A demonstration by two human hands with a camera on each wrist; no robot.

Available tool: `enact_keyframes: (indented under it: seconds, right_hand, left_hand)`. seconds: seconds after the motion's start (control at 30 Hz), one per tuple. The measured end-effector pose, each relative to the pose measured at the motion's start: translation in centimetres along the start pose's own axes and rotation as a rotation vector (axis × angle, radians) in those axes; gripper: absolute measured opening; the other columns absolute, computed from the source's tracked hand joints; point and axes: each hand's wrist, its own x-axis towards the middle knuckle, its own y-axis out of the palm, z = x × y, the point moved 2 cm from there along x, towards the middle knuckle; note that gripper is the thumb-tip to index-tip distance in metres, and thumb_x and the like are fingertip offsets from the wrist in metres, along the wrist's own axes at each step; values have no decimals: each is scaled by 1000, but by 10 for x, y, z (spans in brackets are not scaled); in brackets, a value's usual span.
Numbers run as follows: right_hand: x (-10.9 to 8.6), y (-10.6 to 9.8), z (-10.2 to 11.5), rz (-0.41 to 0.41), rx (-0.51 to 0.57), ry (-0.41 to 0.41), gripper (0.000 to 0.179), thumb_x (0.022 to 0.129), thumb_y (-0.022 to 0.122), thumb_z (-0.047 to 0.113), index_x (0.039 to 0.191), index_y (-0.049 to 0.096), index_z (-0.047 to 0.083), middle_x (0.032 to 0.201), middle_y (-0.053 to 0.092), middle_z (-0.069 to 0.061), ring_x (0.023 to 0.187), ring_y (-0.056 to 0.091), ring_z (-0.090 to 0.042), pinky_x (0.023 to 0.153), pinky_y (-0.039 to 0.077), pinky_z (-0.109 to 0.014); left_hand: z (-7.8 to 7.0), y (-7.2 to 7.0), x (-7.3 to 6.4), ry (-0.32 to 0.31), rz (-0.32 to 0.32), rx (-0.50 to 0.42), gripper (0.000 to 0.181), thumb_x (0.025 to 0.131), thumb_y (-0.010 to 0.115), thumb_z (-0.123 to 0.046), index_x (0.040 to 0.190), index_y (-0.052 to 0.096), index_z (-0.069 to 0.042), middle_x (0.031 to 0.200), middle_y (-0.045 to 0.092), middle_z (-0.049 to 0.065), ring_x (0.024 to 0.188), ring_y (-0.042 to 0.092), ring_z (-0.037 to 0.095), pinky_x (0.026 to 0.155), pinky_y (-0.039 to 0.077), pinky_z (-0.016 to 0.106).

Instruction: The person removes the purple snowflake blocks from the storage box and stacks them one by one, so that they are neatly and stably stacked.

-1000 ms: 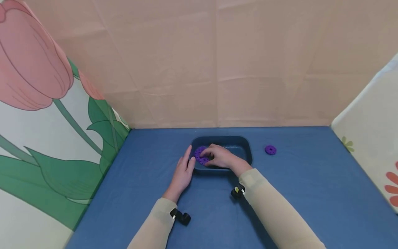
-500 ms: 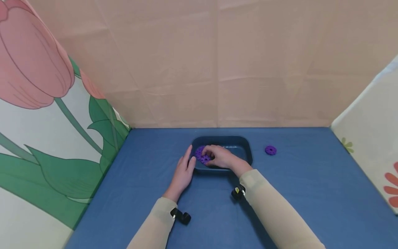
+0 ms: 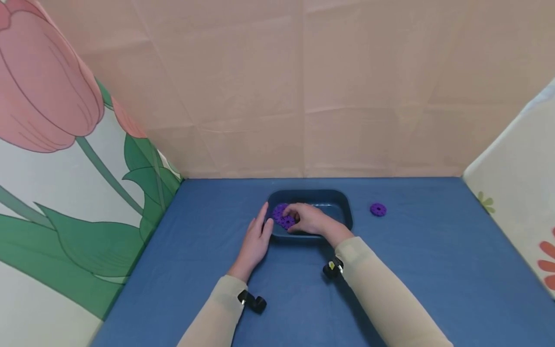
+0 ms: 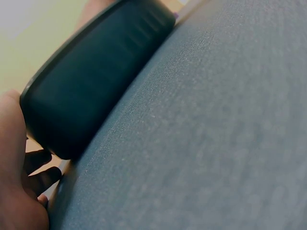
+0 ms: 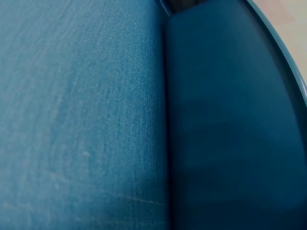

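Purple notched discs (image 3: 279,210) lie at the left end of a dark blue tray (image 3: 342,205), partly covered by fingers. My right hand (image 3: 310,218) reaches into the tray, its thumb and fingers curled round one purple disc (image 3: 288,222). With fingers straight, my left hand (image 3: 253,246) rests against the tray's left end. In the left wrist view, the left hand (image 4: 17,177) touches the corner of the tray (image 4: 91,86). Only the tray's outer side (image 5: 225,124) and the cloth show in the right wrist view; the right hand is out of sight there.
Another purple disc (image 3: 378,209) lies on the blue cloth (image 3: 433,250) to the right of the tray. A beige curtain (image 3: 303,96) rises behind the table. Printed fabric (image 3: 108,217) hangs at the left, and a pale floral sheet (image 3: 520,178) at the right.
My right hand has shifted very slightly right within the tray, and the purple disc at its fingertips has moved a little right with it. The left hand has stayed in place.
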Motion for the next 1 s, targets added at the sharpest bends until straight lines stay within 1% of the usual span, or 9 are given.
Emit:
enact_keyframes:
  seconds: [0.27,0.43,0.5,0.6,0.7,0.9,1.0]
  right_hand:
    - [0,-3,3,-9,1,3,46,81,84,27,122,67,16,108,68,-3,98,63,-19,92,52,-43]
    - [0,-3,-1,-31,6,33,47,81,84,31,122,67,16,105,68,-2,95,62,-17,91,52,-40]
    - [0,-3,-3,-43,8,35,46,80,84,32,121,67,16,104,68,-1,94,61,-16,90,52,-39]
    - [1,-4,-5,-72,26,23,45,79,85,32,118,68,16,101,68,-1,92,61,-16,88,52,-39]
    - [1,-6,-6,-110,54,14,44,78,86,30,115,67,16,100,68,-1,91,61,-16,86,52,-39]
    - [-5,-13,-3,-188,79,22,42,79,85,32,114,66,21,100,66,3,92,60,-16,84,51,-36]
    - [-10,-20,0,-235,101,17,41,80,85,33,114,66,23,101,66,4,93,61,-18,83,51,-37]
  left_hand:
    - [-1,-1,-1,-7,-1,6,53,104,34,-56,155,18,-50,161,28,-16,152,18,39,115,23,67]
    - [-2,-1,-1,0,2,17,53,104,33,-57,155,17,-51,161,28,-16,152,19,39,116,23,65]
    - [-2,-1,-1,0,8,20,54,103,32,-61,154,17,-52,161,27,-16,152,19,38,116,23,65]
    - [-1,-1,-1,3,12,10,55,102,30,-64,154,16,-53,162,27,-16,152,19,39,116,22,66]
    - [-1,-1,0,5,8,2,57,101,30,-65,155,17,-51,162,27,-16,152,18,39,116,22,66]
    - [-1,0,0,4,4,7,53,105,34,-56,155,18,-50,161,27,-16,151,18,40,115,22,67]
    - [-1,0,1,4,2,7,54,106,35,-52,156,19,-46,162,27,-15,151,18,41,114,22,68]
